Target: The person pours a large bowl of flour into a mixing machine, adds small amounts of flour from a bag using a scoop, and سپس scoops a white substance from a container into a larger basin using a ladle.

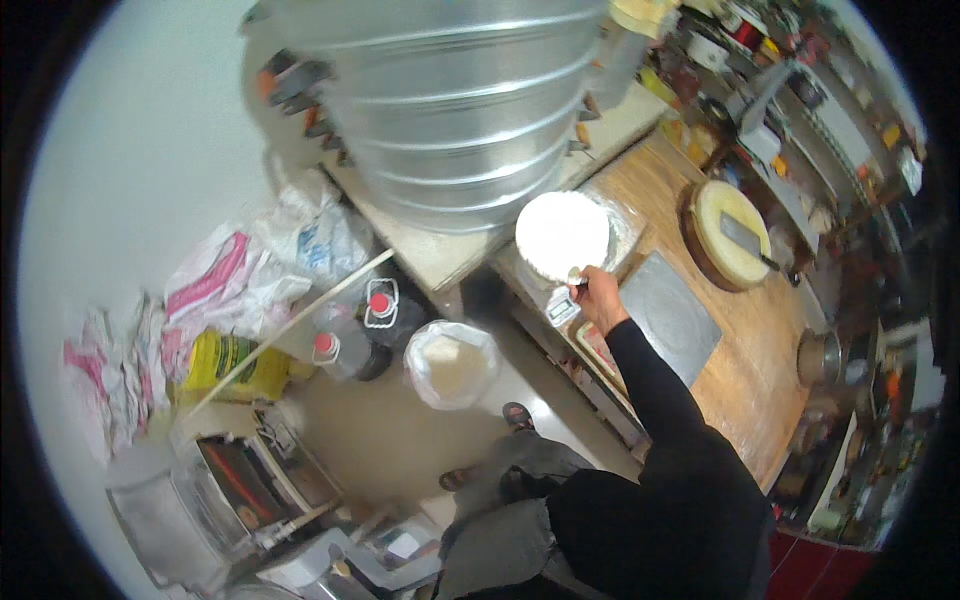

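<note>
A round container heaped with white powder [562, 234] stands on a kitchen scale [562, 307] at the wooden table's near left corner. My right hand [598, 296] reaches to the container's near rim, fingers closed around the dark handle of a small spoon [574, 274], whose bowl is at the powder's edge. My left hand is out of view. Beside the right forearm a grey metal sheet [667, 322] lies on the wooden table [757, 375].
Tall stacked metal steamers [457, 112] rise behind the powder. A cleaver [740, 234] rests on a round cutting board [724, 202]. On the floor are red-capped jugs [341, 352], a lined bin [452, 365] and plastic sacks [217, 277]. Crowded shelves [832, 127] stand at right.
</note>
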`<action>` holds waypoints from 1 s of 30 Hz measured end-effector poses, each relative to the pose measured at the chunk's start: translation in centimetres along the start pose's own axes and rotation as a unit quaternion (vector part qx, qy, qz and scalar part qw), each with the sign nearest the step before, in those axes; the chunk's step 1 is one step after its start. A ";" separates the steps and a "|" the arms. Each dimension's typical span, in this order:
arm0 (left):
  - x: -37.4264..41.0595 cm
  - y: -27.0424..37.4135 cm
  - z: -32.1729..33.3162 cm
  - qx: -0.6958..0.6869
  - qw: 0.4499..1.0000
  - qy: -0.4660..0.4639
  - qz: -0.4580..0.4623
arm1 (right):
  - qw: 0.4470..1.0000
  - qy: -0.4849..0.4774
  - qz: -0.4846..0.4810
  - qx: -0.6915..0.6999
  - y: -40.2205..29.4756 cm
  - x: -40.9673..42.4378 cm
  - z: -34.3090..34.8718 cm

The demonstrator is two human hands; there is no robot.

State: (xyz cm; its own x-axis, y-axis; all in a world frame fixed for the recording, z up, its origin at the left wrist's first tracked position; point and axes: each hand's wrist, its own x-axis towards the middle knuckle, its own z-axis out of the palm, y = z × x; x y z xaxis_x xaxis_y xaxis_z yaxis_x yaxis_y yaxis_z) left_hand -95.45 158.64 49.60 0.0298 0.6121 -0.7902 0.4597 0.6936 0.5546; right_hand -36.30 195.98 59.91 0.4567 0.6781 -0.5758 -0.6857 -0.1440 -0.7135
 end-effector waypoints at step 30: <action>-8.3 -8.9 18.6 -0.467 0.786 0.313 -0.258 | 0.488 -0.691 0.066 -0.529 77.3 -52.5 64.8</action>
State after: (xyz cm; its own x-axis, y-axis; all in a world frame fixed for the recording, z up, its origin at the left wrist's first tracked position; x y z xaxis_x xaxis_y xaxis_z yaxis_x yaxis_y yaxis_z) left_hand -83.25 140.32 46.40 -0.5232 0.0227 -0.8519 -0.5931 0.7080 0.3832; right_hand -150.06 195.95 60.88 -0.8717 0.3457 -0.3472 0.3536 -0.0466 -0.9342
